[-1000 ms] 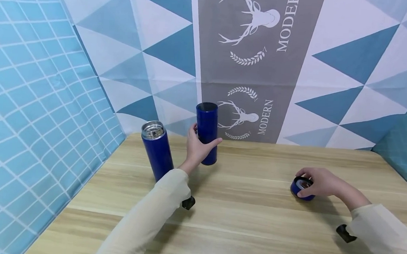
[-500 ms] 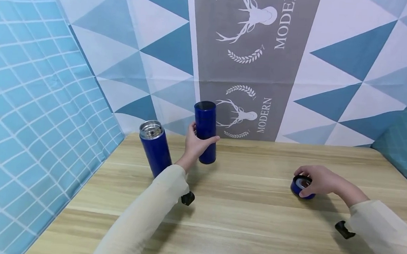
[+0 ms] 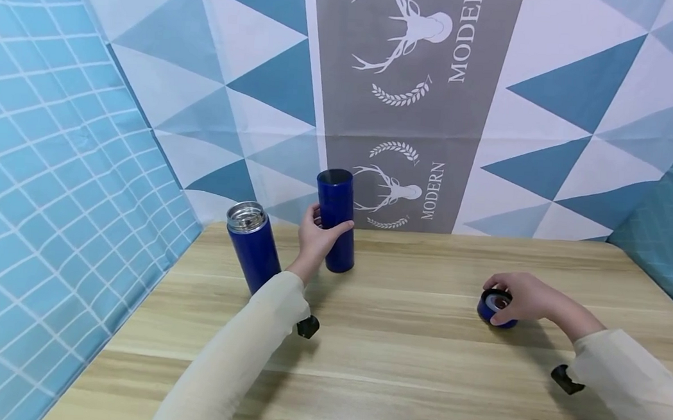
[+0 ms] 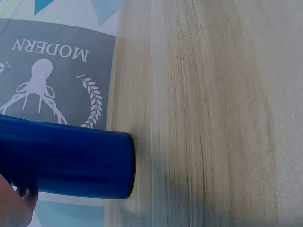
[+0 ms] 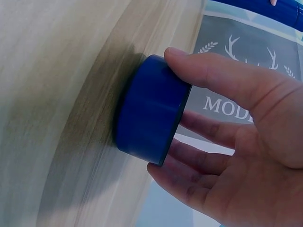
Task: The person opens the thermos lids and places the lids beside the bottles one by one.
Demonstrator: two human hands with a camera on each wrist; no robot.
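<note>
A tall blue thermos [image 3: 336,200] with a dark top stands upright near the table's back edge. My left hand [image 3: 315,239] grips its side, thumb toward me, the other fingers mostly hidden behind it; its blue wall [image 4: 71,158] fills the lower left of the left wrist view. Left of it is an open blue thermos [image 3: 253,250] with a bare steel mouth [image 3: 247,217], its lower part behind my sleeve. On the right, my right hand [image 3: 528,297] holds a short blue lid [image 5: 147,113] between thumb and fingers, its pale-ringed inside facing up, low at the table.
The wooden table [image 3: 398,342] reaches to a patterned back curtain [image 3: 400,117] with deer prints. A blue checked curtain [image 3: 72,187] hangs along the left side, a teal one [image 3: 672,211] at the right. Black wrist devices [image 3: 308,327] hang below both sleeves.
The head view has shifted a little, so everything sits slightly further left in it. Both hands keep their hold on the thermos and the lid, with no clear movement of either.
</note>
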